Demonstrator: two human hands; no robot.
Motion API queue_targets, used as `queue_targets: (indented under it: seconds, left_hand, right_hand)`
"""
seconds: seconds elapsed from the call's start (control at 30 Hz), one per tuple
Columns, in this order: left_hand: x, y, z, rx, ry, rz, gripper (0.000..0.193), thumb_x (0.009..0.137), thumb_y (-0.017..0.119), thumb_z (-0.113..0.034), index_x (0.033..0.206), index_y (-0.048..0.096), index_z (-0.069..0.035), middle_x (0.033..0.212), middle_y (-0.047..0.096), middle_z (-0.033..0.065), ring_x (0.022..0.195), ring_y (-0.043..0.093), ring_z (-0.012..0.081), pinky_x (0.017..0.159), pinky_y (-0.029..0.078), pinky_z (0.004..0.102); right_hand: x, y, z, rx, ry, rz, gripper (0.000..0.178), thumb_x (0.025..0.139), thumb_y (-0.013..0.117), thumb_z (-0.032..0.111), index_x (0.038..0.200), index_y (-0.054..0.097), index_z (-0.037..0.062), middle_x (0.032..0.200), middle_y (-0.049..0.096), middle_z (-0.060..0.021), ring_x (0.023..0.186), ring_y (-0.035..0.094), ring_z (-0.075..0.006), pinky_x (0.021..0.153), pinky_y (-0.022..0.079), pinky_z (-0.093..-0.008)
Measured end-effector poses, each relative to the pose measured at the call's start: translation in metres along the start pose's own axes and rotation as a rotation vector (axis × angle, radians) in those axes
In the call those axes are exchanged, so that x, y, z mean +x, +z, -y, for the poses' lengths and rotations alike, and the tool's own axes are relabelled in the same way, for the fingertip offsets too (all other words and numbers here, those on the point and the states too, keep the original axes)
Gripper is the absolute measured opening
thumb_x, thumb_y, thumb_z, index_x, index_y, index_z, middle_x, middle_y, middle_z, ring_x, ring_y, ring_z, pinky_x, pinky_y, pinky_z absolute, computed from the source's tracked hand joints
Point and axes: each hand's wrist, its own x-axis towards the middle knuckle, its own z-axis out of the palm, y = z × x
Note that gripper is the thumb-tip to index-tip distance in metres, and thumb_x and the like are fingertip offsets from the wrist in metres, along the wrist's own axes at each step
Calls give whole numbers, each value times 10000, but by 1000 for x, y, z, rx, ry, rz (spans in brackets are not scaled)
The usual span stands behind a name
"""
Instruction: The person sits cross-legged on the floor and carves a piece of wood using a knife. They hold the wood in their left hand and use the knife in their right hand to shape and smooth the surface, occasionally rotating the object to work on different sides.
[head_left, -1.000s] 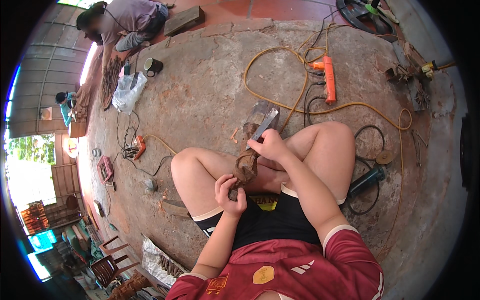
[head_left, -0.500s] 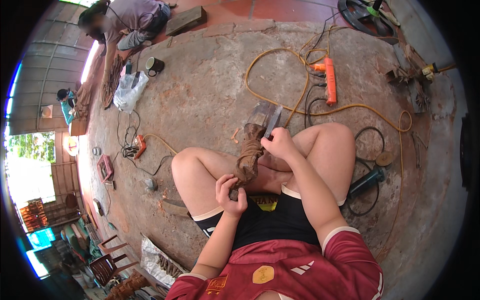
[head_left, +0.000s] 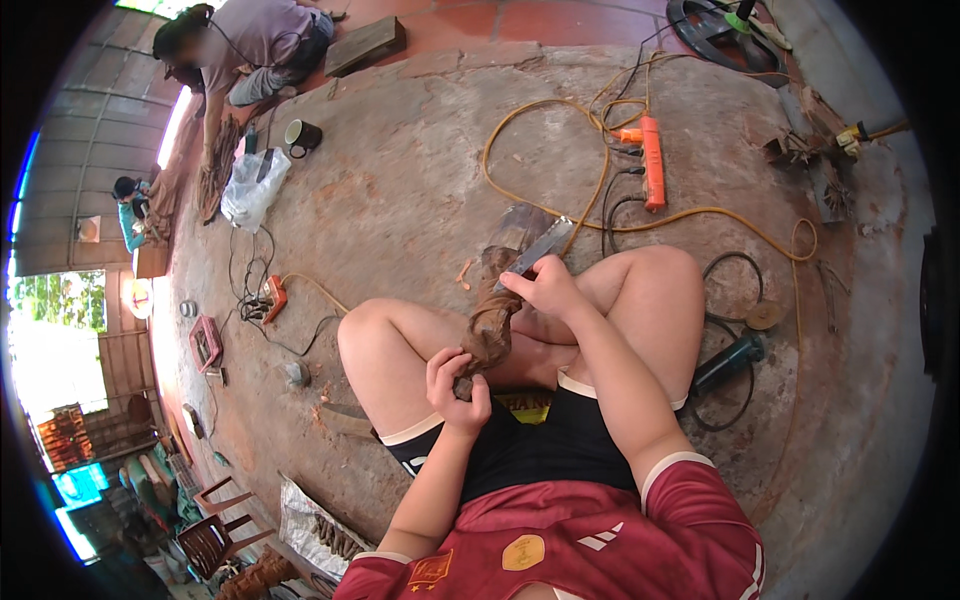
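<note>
Between my bent legs stands a carved brown wooden piece (head_left: 490,328), knobbly and twisted, slanting away from me. My left hand (head_left: 459,388) is closed round its near end, fingers curled. Pinched in my right hand (head_left: 547,287) is a flat grey strip (head_left: 545,246), blade-like, whose exact kind I cannot make out. The strip lies slantwise against the upper part of the carving. Just beyond the carving's far end is a clear, see-through object (head_left: 521,223), partly hidden by the wood and the strip.
An orange power strip (head_left: 653,165) with a yellow cord lies ahead right; a dark green power tool (head_left: 730,365) rests by my right knee. Ahead left are a mug (head_left: 303,136), a plastic bag (head_left: 254,188) and a co-worker (head_left: 262,50) bending over wood. Cables (head_left: 255,285) lie left.
The grey strip has tilted from nearly upright to a flatter slant, and my right hand has shifted slightly left over the carving. My left hand keeps its hold.
</note>
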Motion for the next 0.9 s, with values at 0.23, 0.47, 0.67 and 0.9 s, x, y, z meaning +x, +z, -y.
queue_targets:
  seconds: [0.23,0.47,0.67,0.9]
  left_hand:
    - [-5,1,1,-18,-37,-16,287,694,639,-11,979,653,19,1055,621,221,966,623,357,861,516,407]
    - [15,0,-7,-26,-83,-38,298,758,676,-85,1034,648,24,1086,623,220,987,624,357,868,511,398]
    - [64,-12,-17,56,-220,132,316,813,717,-139,1091,679,7,1064,676,184,971,659,318,856,516,378]
    - [128,-21,13,-7,-350,210,287,822,691,-161,1040,709,25,941,721,170,907,703,271,831,529,356]
  right_hand:
    - [-3,0,11,17,17,19,272,826,764,231,763,712,-28,671,670,-21,614,563,-80,555,459,-294]
    - [2,2,4,156,-54,-83,224,847,774,204,807,732,-12,724,689,-11,640,579,-72,571,466,-274]
    - [8,-6,2,122,-124,-214,184,854,772,188,864,752,5,787,713,-7,698,615,-84,647,502,-268]
    - [14,-24,7,275,4,-254,177,847,778,182,834,743,9,735,667,12,630,563,-62,559,424,-242]
